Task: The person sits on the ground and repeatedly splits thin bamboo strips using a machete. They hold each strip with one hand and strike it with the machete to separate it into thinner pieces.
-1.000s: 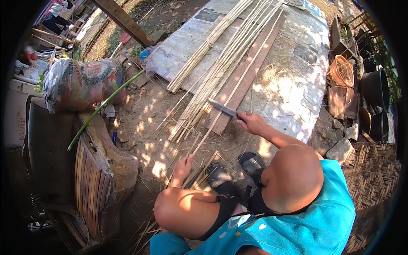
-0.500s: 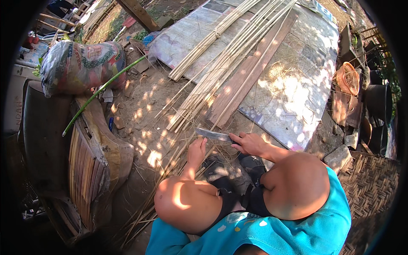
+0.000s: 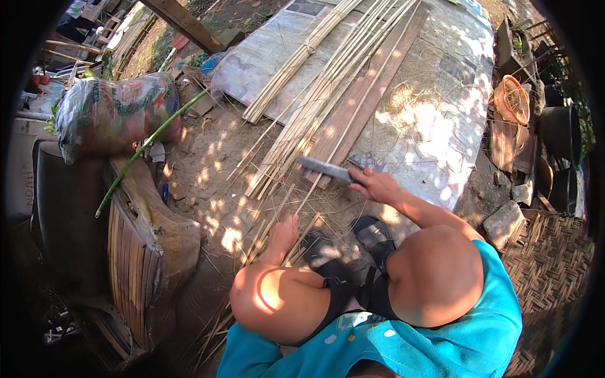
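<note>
My right hand [image 3: 377,186] is closed round the dark handle of a knife [image 3: 324,167]. Its broad grey blade points left, over the near end of a brown wooden plank [image 3: 359,104]. Lower and to the left, my left hand [image 3: 283,235] is closed on a thin bamboo strip [image 3: 305,200], which runs up from the fingers toward the plank, passing under the blade. Beyond the hands lie many loose pale bamboo strips [image 3: 296,142] beside the plank. A tied bundle of strips [image 3: 287,66] rests farther back on the sheet.
A grey printed sheet [image 3: 435,151] covers the ground ahead. On the left are a stuffed sack [image 3: 120,113], a green stalk [image 3: 148,145] and a wooden block [image 3: 183,236]. An orange basket [image 3: 512,99], a stone [image 3: 504,225] and a woven mat [image 3: 548,264] are on the right.
My right hand has moved up and away with the knife, leaving my left hand. My left hand has drawn back slightly toward my knee, and the strip in it now shows.
</note>
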Demonstrator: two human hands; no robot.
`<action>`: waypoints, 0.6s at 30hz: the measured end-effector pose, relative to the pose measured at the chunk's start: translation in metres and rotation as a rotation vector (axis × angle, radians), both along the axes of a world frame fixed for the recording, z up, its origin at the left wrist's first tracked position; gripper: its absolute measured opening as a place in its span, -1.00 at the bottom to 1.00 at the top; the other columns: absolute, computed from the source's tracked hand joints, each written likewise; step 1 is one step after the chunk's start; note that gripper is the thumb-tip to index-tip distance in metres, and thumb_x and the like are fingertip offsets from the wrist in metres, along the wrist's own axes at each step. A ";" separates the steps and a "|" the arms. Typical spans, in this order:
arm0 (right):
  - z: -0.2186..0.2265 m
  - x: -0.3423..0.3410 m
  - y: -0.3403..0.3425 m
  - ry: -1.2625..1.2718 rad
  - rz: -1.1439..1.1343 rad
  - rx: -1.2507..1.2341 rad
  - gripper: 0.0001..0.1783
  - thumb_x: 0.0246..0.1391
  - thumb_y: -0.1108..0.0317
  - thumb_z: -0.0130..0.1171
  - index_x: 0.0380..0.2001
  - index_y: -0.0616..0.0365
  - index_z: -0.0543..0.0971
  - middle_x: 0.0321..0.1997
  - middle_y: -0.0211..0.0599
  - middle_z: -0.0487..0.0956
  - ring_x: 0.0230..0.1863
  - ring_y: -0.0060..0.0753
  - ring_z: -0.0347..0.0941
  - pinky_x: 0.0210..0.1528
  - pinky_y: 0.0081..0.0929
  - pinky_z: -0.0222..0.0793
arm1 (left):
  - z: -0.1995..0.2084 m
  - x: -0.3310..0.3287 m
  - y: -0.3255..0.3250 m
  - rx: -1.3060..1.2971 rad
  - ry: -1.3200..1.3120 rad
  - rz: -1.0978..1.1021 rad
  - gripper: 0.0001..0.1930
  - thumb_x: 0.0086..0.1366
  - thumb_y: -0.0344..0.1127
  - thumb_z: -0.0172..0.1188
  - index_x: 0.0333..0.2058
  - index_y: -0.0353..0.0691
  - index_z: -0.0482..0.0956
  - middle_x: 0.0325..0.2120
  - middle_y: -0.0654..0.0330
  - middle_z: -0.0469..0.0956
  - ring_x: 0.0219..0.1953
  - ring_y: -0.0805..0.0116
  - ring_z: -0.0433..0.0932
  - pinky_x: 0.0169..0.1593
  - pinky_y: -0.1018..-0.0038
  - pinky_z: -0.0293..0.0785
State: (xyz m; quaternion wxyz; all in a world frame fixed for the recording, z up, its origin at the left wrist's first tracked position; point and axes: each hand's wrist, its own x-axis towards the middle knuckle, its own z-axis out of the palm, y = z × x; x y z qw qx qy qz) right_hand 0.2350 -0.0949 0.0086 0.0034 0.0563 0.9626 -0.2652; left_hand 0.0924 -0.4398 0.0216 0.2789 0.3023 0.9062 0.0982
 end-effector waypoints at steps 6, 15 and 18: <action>0.021 0.005 0.229 0.096 -0.773 0.267 -0.63 0.43 0.08 0.01 -0.13 0.23 0.52 -0.49 0.13 0.63 -0.40 0.30 0.60 -0.34 0.17 0.48 | -0.002 -0.017 -0.013 0.138 -0.063 0.081 -0.43 0.59 0.09 -0.23 -0.32 -0.28 0.57 -0.39 -0.29 0.61 -0.22 -0.44 0.58 -0.17 -0.18 0.47; 0.019 0.005 0.012 0.032 -0.145 -0.007 -0.55 0.43 -0.07 -0.01 0.17 -0.06 0.47 -0.31 0.05 0.60 -0.36 0.26 0.60 -0.29 0.07 0.55 | -0.017 0.004 -0.025 0.123 -0.076 0.127 -0.46 0.57 0.11 -0.13 -0.29 -0.25 0.62 -0.39 -0.30 0.59 -0.23 -0.44 0.54 -0.10 -0.15 0.45; 0.017 -0.015 0.138 0.071 -0.444 0.213 -0.60 0.41 0.03 0.05 0.04 0.12 0.49 -0.41 0.18 0.61 -0.39 0.31 0.58 -0.33 0.10 0.51 | -0.036 0.010 -0.094 0.132 -0.074 0.255 -0.44 0.57 0.06 -0.09 -0.41 -0.29 0.62 -0.66 -0.10 0.48 -0.51 -0.04 0.55 -0.31 0.07 0.40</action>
